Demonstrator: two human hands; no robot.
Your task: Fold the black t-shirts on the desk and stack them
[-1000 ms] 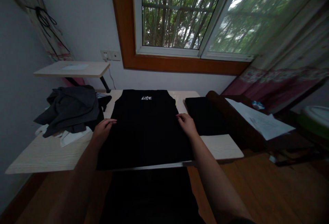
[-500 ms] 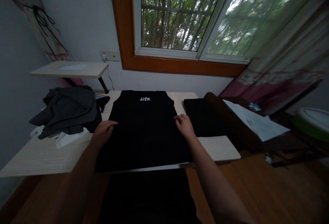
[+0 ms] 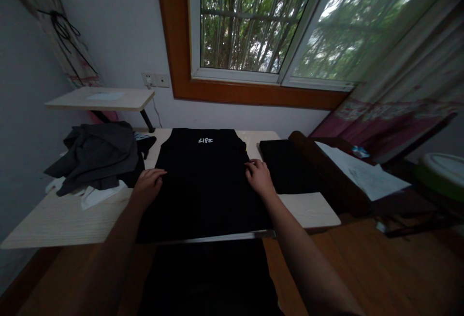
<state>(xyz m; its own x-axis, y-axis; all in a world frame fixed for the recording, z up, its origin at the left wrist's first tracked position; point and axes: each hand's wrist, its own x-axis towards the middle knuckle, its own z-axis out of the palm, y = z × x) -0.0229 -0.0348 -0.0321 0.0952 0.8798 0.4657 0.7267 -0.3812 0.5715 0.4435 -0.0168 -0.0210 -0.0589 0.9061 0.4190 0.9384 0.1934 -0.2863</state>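
A black sleeveless-looking shirt with white lettering near its far edge lies spread flat, its near edge reaching the front of the table. My left hand is at the shirt's left side, with fingers bent inward and closed on the cloth. On the opposite side, my right hand pinches the shirt's right edge at about the same height. Both thumbs are partly hidden, and dark cloth makes the grip hard to see in detail.
Left of the shirt, a heap of dark grey and white clothes lies on the pale wooden table, below a small raised shelf. To the right are a folded black cloth and a brown armrest-like shape with white paper. A window is behind.
My hands stay at the two sides of the shirt, with only a slight shift of the fingers. The whole view has moved a little; the shirt still lies flat.
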